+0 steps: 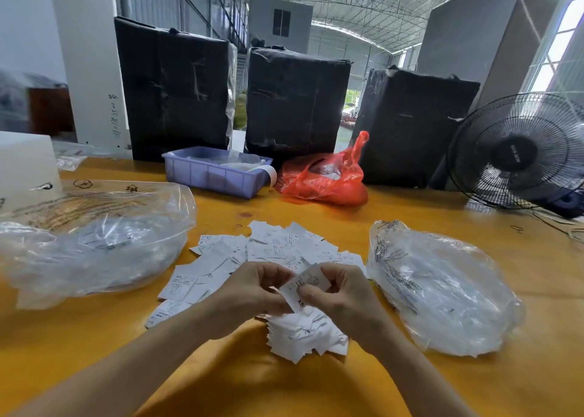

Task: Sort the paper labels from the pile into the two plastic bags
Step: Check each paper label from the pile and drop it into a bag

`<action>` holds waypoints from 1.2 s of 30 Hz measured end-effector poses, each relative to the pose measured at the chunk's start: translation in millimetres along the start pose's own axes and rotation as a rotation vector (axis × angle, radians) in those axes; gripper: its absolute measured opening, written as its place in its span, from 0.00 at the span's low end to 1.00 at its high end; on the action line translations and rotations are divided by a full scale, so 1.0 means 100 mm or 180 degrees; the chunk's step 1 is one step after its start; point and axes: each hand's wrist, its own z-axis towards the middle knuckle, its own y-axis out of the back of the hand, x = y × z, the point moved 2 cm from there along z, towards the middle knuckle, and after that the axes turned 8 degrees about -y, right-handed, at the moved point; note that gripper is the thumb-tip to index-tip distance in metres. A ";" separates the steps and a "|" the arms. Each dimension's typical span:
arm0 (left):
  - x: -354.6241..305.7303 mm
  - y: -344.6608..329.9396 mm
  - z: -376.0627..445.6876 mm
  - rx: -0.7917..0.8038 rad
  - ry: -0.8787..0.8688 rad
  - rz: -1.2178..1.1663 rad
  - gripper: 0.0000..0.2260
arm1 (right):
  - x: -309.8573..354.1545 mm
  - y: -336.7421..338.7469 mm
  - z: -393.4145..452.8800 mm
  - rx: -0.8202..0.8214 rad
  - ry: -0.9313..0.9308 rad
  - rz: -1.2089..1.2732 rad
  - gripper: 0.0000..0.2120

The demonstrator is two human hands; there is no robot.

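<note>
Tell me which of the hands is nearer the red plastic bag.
Right. The right hand sits almost directly below the red plastic bag; the left hand is farther left. Both pinch a paper label.

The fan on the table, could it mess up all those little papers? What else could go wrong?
Maybe. The fan stands close to the loose pile, so a breeze could scatter labels. The left hand and right hand pinch one label marked XS; a second could stick behind it. The left bag and right bag look alike, so mix-ups are easy.
</note>
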 end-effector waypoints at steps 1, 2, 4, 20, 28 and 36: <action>0.00 0.00 0.00 -0.0106 -0.0029 0.0024 0.11 | 0.01 0.00 0.00 -0.0048 -0.0003 0.0075 0.03; -0.01 0.01 0.01 -0.0241 -0.0035 0.0006 0.10 | 0.02 0.01 0.01 -0.0092 -0.0005 0.0168 0.03; -0.01 0.03 0.01 -0.0505 0.0030 -0.0189 0.07 | 0.02 0.03 0.01 -0.0084 -0.0033 0.0307 0.03; -0.04 0.00 -0.01 -0.0968 -0.0111 -0.0514 0.11 | 0.08 0.13 0.01 -0.0497 0.0158 0.0546 0.03; -0.05 -0.09 -0.02 -0.0652 -0.0253 -0.0071 0.12 | 0.12 0.14 -0.01 -0.0973 0.0194 0.0891 0.06; -0.04 -0.06 -0.02 -0.0569 -0.0205 -0.0187 0.13 | 0.14 0.11 -0.03 -0.0911 0.0176 0.0876 0.06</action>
